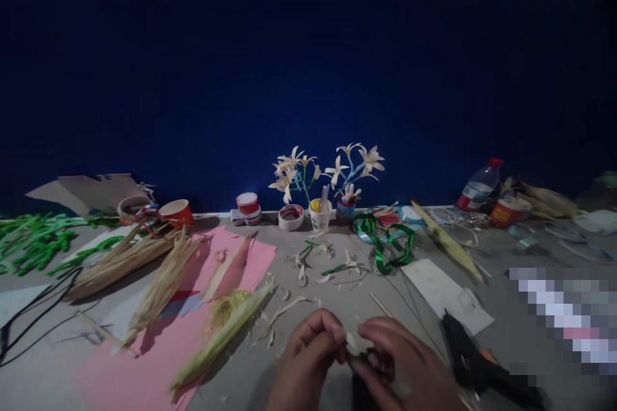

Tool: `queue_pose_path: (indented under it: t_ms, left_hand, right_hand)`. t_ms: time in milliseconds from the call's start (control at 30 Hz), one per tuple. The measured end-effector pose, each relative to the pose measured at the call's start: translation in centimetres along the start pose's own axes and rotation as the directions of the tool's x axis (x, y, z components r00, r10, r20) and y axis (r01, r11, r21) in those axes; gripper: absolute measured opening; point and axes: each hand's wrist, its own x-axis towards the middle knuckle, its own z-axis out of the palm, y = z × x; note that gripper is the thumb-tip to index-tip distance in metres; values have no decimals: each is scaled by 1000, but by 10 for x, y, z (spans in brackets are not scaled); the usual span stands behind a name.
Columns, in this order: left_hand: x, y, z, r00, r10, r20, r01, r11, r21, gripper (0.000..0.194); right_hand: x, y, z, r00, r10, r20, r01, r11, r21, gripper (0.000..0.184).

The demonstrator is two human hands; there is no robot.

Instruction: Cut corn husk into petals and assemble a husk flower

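Note:
Near the front edge of the table, my left hand (308, 359) and my right hand (409, 359) come together with fingers pinched. Between the fingertips shows a small pale petal-like piece (353, 340), with a dark, blurred part just below it that I cannot make out. Beyond my hands lie small handmade flowers (344, 265) with green stems, among loose pale petals (284, 308). To the right of my right hand rests a black glue gun (475, 359). A thin stick (380, 304) lies just past my fingers.
Corn husks (222, 337) and pink paper (130, 359) cover the left side, with green stems (38, 241) behind. At the back stand flower-filled cups (319, 217), a red-capped bottle (479, 186) and green ribbon (395, 250). A white sheet (443, 289) lies right.

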Motion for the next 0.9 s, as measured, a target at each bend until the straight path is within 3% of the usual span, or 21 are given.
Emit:
queue_pose_path:
  t_ms: [100,167,233,267,333,367,400,467,533,667,800,900]
  left_hand:
    - [1,-4,0,999,-14,33,15,1000,-21,21]
    - [0,-7,-1,998,-20,54,19,1000,11,19]
    - [-3,-9,-3,992,118,52,-124,981,148,15]
    - [-5,-9,-4,967,250,57,-256,932,257,13]
    - [-9,-8,-4,841,526,127,-515,707,485,10]
    - [-11,-6,-4,772,607,188,-589,572,570,12]
    - [-12,-4,-4,729,633,259,-624,460,631,15]
    - [-12,1,-2,710,592,381,-639,312,703,17]
    - [-12,5,0,718,533,448,-634,235,737,12]
    - [-10,4,3,707,553,441,-621,186,761,14]
    - [-9,0,5,642,622,449,-650,130,749,19]
    - [-9,1,1,645,627,437,-633,118,765,21]
  right_hand:
    - [5,-3,1,969,-231,-85,225,972,-71,26]
    - [9,-4,1,958,-272,-89,270,962,-28,24]
    - [10,-4,2,970,-218,-110,222,975,30,22]
    - [10,-5,2,979,-158,-132,168,983,68,21]
    - [10,-7,3,988,3,-155,24,985,169,16]
    - [9,-8,4,987,77,-144,-45,975,216,14]
    - [8,-9,5,983,132,-129,-97,964,249,12]
    - [8,-10,6,976,201,-78,-173,947,270,11]
    - [7,-11,7,977,205,-57,-185,951,247,12]
    - [8,-15,6,988,134,-80,-117,974,194,13]
    - [9,-19,6,989,85,-123,-63,982,177,15]
    - [9,-21,5,973,123,-193,-87,979,186,16]
